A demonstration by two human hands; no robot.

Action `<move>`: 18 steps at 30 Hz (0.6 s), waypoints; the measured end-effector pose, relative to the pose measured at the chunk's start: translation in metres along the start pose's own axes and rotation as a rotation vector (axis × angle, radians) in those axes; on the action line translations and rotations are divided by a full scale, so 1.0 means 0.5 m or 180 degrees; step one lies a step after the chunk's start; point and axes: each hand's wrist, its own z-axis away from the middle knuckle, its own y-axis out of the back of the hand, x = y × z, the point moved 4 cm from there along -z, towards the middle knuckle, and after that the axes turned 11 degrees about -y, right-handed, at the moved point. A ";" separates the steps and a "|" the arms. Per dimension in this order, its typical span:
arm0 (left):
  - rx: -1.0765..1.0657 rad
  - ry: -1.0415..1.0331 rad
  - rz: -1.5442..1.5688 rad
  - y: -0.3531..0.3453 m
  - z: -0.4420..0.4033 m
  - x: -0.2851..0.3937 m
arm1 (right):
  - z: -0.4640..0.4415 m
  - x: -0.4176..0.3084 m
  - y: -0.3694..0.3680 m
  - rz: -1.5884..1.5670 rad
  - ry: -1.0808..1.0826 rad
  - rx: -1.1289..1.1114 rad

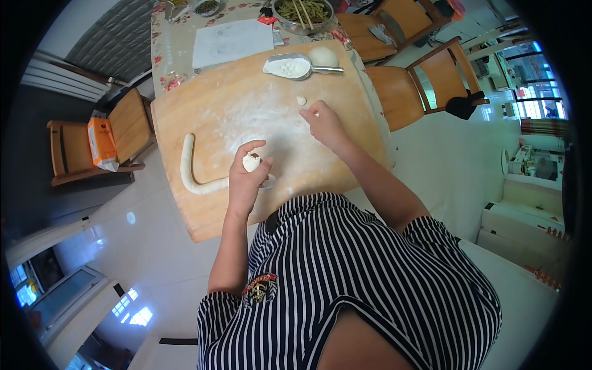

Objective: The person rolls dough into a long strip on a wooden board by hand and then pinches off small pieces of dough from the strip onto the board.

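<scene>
My left hand [244, 176] is closed round a white piece of dough [251, 162], which shows between thumb and curled fingers. A long dough rope [187, 161] bends across the board and runs in behind this hand; whether it joins the held dough is hidden. My right hand [327, 128] hovers over the floured part of the board, its fingers partly bent and thumb apart, with no dough visible in it. Just beyond its fingertips is a small dough lump [301, 100]. All this is over a wooden board [213, 111] dusted with flour.
A metal scoop [295, 66] of flour and a round dough ball [327, 57] are at the board's far edge. Beyond are a white sheet [233, 43] and a bowl of green vegetables [313, 13] with chopsticks. Wooden chairs [404, 89] flank the table.
</scene>
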 end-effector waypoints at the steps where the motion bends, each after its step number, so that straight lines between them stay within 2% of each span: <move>1: 0.0015 -0.0007 0.0000 -0.007 -0.003 0.007 | 0.002 -0.003 -0.002 0.0142 0.0103 0.0038; 2: 0.0047 -0.0001 -0.0115 -0.015 -0.005 0.015 | -0.009 0.010 -0.007 0.0143 0.0111 0.0020; 4: 0.0101 -0.0005 -0.0251 -0.028 -0.010 0.022 | -0.021 0.021 -0.018 0.0942 0.1821 0.0717; 8: -0.0228 0.0056 -0.0103 -0.052 -0.024 0.020 | -0.026 0.023 -0.027 0.1354 0.1889 0.0509; 10: -0.0322 0.0090 -0.0151 -0.053 -0.032 0.016 | 0.031 -0.021 -0.019 0.1746 0.2853 0.1282; 11: -0.0455 0.0165 -0.0266 -0.055 -0.037 0.012 | 0.064 -0.056 -0.011 0.1748 0.2845 0.1263; 13: -0.0604 0.0234 -0.0381 -0.061 -0.048 0.003 | 0.103 -0.107 -0.019 0.0627 0.1489 -0.0820; 14: -0.0722 0.0195 -0.0302 -0.069 -0.054 -0.001 | 0.122 -0.118 -0.021 0.0623 0.1477 -0.0805; 16: -0.0872 0.0177 -0.0223 -0.078 -0.062 -0.014 | 0.157 -0.125 -0.049 0.1230 0.1657 -0.1404; 17: -0.0913 0.0114 -0.0093 -0.076 -0.066 -0.022 | 0.144 -0.111 -0.058 0.0895 0.1301 -0.1530; 18: -0.0943 0.0053 0.0034 -0.076 -0.066 -0.031 | 0.136 -0.095 -0.067 0.0883 0.1289 -0.1528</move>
